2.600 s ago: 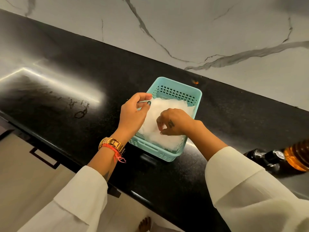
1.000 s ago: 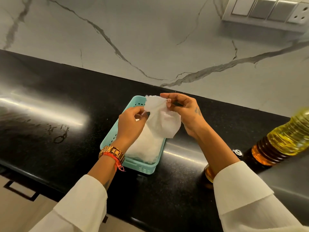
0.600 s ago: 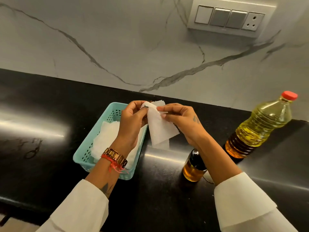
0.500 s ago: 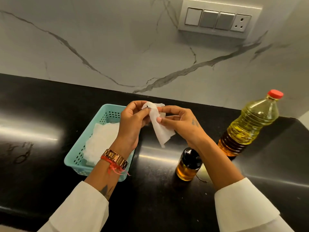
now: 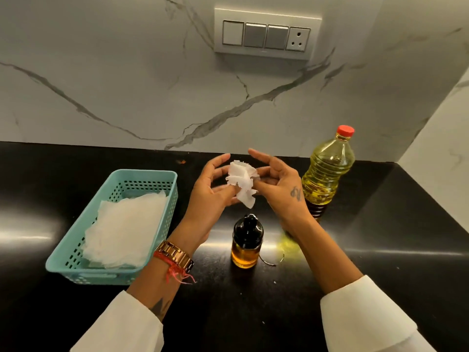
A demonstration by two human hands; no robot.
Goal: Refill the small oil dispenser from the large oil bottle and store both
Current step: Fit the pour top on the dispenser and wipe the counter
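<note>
A crumpled white tissue (image 5: 241,181) is held above the black counter (image 5: 380,250) betw. both hands: pinched by thumb and fingers of the left hand (image 5: 212,191) and gripped by the lower fingers of the right hand (image 5: 278,185), w/ index fingers of both spread apart. The small oil dispenser (image 5: 246,242), black-capped and part-filled w/ amber oil, is stood upright just below the hands. The large oil bottle (image 5: 327,171), red-capped, is stood upright to the right, near the wall. A teal basket (image 5: 142,175) w/ more tissues is seen at left.
</note>
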